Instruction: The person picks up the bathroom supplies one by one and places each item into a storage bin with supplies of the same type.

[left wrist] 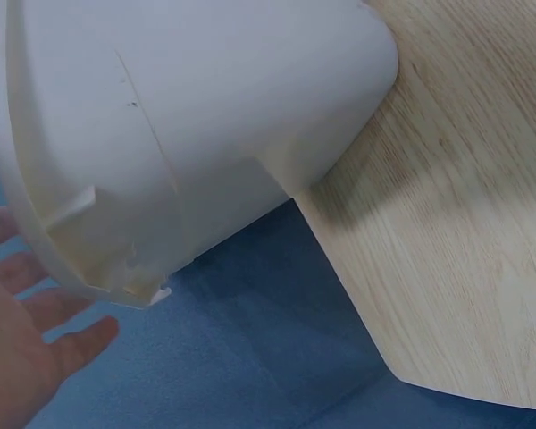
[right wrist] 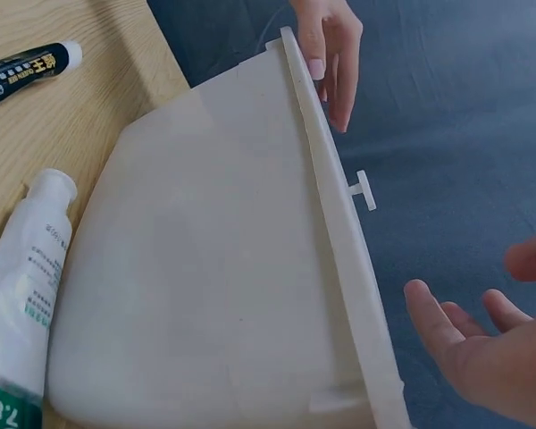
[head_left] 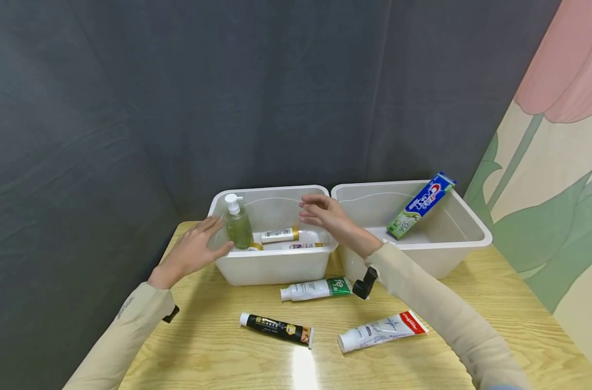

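Note:
My left hand [head_left: 197,246] is spread at the left front corner of the left white bin [head_left: 271,265], with nothing in its grasp. In the left wrist view its fingers [left wrist: 62,308] are close to the bin's rim; whether they touch it I cannot tell. Above the right part of the same bin hovers my right hand [head_left: 327,216], fingers loosely bent and holding nothing. Inside that bin a green pump bottle [head_left: 238,225] stands upright at the left. A white tube with a gold cap [head_left: 278,235] and another white tube [head_left: 303,246] lie beside it.
A second white bin [head_left: 452,250] stands at the right; a Crest toothpaste box [head_left: 420,207] leans inside it. On the wooden table lie a white-and-green tube [head_left: 315,290], a black tube [head_left: 276,329] and a white-and-red Colgate tube [head_left: 381,331]. A dark curtain [head_left: 276,97] hangs behind.

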Demonstrator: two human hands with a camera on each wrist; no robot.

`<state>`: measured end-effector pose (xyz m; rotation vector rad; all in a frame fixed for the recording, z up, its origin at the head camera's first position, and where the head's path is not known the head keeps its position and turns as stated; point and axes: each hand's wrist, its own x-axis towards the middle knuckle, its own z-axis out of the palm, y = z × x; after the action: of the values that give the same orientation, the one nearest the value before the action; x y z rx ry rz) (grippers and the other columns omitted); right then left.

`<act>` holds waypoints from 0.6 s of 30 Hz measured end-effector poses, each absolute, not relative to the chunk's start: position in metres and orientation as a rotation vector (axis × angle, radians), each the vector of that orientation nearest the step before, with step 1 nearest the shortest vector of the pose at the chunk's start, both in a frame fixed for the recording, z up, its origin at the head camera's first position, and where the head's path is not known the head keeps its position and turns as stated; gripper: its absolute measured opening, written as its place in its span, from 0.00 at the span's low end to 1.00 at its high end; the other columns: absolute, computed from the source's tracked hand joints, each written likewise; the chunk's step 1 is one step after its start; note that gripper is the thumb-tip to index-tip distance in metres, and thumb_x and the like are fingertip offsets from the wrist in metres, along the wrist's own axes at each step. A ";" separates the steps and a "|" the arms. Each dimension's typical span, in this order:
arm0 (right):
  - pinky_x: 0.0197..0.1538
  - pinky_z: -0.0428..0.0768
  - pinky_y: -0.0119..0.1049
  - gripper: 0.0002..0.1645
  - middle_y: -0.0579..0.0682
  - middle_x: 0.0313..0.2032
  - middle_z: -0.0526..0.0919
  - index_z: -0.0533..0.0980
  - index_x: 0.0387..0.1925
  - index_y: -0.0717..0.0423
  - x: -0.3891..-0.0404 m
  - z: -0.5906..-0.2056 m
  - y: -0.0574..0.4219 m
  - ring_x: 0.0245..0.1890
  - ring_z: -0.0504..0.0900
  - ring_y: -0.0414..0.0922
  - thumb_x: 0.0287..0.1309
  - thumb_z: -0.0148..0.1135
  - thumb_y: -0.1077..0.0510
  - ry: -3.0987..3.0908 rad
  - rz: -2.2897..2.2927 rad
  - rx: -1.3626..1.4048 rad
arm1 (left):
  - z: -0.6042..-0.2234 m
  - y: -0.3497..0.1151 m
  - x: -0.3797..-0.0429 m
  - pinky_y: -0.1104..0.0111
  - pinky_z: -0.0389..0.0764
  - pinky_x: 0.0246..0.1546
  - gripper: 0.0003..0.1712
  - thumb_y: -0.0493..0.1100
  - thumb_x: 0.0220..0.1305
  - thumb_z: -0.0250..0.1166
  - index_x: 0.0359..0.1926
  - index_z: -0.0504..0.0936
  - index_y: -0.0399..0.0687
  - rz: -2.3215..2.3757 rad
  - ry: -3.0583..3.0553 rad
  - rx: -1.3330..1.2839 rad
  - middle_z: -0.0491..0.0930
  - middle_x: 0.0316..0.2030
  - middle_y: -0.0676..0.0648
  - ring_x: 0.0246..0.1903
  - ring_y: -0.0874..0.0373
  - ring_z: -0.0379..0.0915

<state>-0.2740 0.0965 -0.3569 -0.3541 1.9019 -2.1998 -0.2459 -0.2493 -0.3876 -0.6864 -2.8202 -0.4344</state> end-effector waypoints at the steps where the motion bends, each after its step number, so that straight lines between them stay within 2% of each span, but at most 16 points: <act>1: 0.58 0.76 0.42 0.25 0.67 0.60 0.68 0.61 0.66 0.74 -0.273 -0.357 0.098 0.45 0.81 0.43 0.73 0.48 0.67 1.910 -2.190 -0.363 | -0.388 -0.249 -0.246 0.41 0.65 0.60 0.41 0.62 0.66 0.60 0.69 0.70 0.38 -0.432 -2.792 -0.703 0.65 0.68 0.33 0.67 0.36 0.61; 7: 0.59 0.76 0.42 0.26 0.72 0.63 0.64 0.59 0.67 0.76 -0.266 -0.357 0.106 0.49 0.80 0.47 0.73 0.47 0.67 1.911 -2.176 -0.409 | -0.393 -0.247 -0.248 0.44 0.73 0.54 0.32 0.55 0.65 0.63 0.62 0.78 0.38 -0.430 -2.600 -0.792 0.75 0.61 0.35 0.59 0.38 0.71; 10: 0.58 0.76 0.41 0.25 0.71 0.64 0.65 0.61 0.66 0.74 -0.264 -0.356 0.109 0.51 0.80 0.48 0.74 0.48 0.66 1.919 -2.166 -0.403 | -0.394 -0.247 -0.249 0.45 0.75 0.52 0.29 0.53 0.63 0.65 0.59 0.80 0.37 -0.443 -2.525 -0.828 0.77 0.58 0.36 0.55 0.39 0.75; 18: 0.59 0.76 0.43 0.25 0.67 0.61 0.67 0.61 0.66 0.74 -0.258 -0.355 0.123 0.49 0.80 0.44 0.74 0.48 0.65 1.958 -2.154 -0.502 | -0.394 -0.244 -0.245 0.46 0.75 0.52 0.28 0.52 0.64 0.65 0.59 0.81 0.39 -0.481 -2.517 -0.837 0.78 0.57 0.37 0.55 0.40 0.76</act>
<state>-0.2585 0.1231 -0.3550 -0.5023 1.9582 -2.1539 -0.2445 -0.2438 -0.3939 -0.8368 -2.5170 -0.4813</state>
